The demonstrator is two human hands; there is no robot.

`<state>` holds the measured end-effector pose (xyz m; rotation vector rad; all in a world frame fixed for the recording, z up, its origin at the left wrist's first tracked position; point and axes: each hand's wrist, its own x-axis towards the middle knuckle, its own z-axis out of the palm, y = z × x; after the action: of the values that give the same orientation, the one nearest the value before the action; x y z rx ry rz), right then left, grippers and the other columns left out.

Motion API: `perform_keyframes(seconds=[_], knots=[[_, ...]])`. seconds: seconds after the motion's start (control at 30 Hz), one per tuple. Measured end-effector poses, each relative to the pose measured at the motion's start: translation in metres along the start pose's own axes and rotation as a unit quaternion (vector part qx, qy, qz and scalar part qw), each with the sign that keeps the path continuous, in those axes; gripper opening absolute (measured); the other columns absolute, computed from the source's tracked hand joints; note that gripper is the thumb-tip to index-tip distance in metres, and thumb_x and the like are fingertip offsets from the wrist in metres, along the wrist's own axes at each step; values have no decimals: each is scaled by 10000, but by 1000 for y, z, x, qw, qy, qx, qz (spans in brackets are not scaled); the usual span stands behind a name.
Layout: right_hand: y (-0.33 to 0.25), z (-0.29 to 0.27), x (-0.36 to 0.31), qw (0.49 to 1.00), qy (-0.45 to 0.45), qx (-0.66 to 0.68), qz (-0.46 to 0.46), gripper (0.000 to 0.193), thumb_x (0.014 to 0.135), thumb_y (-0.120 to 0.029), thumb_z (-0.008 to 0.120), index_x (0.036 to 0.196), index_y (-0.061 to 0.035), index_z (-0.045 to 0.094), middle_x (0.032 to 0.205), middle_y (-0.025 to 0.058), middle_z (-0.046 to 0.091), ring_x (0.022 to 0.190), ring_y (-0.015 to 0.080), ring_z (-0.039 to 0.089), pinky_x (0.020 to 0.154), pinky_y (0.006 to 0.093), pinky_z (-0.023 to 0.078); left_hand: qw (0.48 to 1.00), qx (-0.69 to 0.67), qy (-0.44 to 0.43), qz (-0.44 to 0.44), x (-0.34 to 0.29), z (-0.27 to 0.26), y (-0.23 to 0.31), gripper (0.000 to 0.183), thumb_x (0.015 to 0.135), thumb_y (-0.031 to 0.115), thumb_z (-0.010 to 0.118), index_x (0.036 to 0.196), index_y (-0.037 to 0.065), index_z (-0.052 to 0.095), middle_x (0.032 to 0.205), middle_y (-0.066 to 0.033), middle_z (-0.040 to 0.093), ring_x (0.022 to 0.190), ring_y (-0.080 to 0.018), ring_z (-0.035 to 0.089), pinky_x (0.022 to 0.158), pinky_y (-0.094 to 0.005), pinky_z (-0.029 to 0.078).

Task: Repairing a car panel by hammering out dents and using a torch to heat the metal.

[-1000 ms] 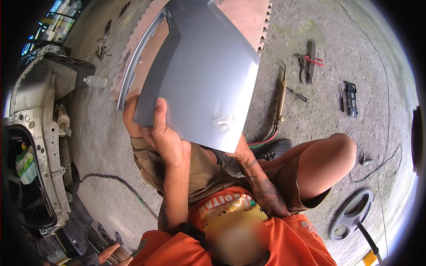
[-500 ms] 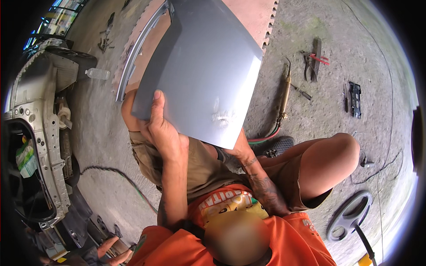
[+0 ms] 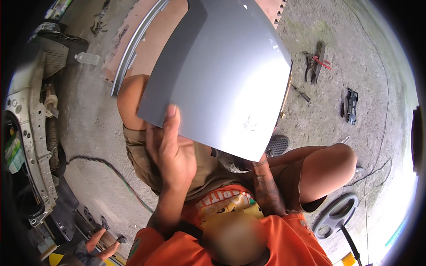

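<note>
A curved silver-grey car body panel (image 3: 222, 84) is held up tilted above my lap. Close to its near right corner is a small scuffed, dented patch (image 3: 250, 123). My left hand (image 3: 175, 153) grips the near edge toward the left corner, thumb on the painted face and fingers underneath. At the near right corner my right hand (image 3: 261, 160) reaches beneath the panel, so its fingers are hidden. Behind the panel's right edge, a brass torch (image 3: 282, 115) is mostly covered.
On the concrete floor at right lie pliers (image 3: 312, 68), a screwdriver (image 3: 301, 93) and a black bracket (image 3: 352, 106). A grey wheel-shaped object (image 3: 337, 215) is lower right. A metal trim strip (image 3: 133, 48) lies left on pink matting; a stripped car body (image 3: 26, 133) stands far left.
The panel has shifted right and a little nearer, now covering most of the torch. My left hand moved with it, and my right hand went further under the panel.
</note>
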<state>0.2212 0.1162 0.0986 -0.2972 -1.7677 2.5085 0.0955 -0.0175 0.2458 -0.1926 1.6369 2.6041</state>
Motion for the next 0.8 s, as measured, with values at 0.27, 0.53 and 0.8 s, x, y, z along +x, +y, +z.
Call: perform_keyframes(seconds=[0.27, 0.53, 0.8], knots=[[-23, -33, 0, 979, 57, 146, 129, 594, 757, -217, 762, 1263, 20, 561, 1162, 171, 656, 1092, 289, 625, 933, 400, 494, 988, -119, 8, -101, -3, 1, 11, 431, 1009, 176, 538, 1408, 55, 429, 1311, -68, 552, 1204, -153, 529, 983, -352, 451], [-33, -5, 15, 913, 119, 316, 231, 644, 746, -214, 773, 1293, 30, 537, 1192, 175, 647, 1116, 286, 619, 944, 398, 492, 977, -123, 8, -174, -13, 26, -9, 357, 1016, 238, 531, 1299, 21, 550, 1273, -65, 596, 1154, -163, 567, 988, -328, 458], [-72, 19, 59, 968, -67, 213, 118, 876, 635, -254, 853, 1360, 45, 461, 1255, 151, 604, 1162, 262, 586, 973, 388, 473, 965, -162, 116, -169, 19, 13, 35, 369, 971, 210, 615, 1250, -26, 562, 1213, -119, 624, 1100, -212, 615, 971, -386, 507]])
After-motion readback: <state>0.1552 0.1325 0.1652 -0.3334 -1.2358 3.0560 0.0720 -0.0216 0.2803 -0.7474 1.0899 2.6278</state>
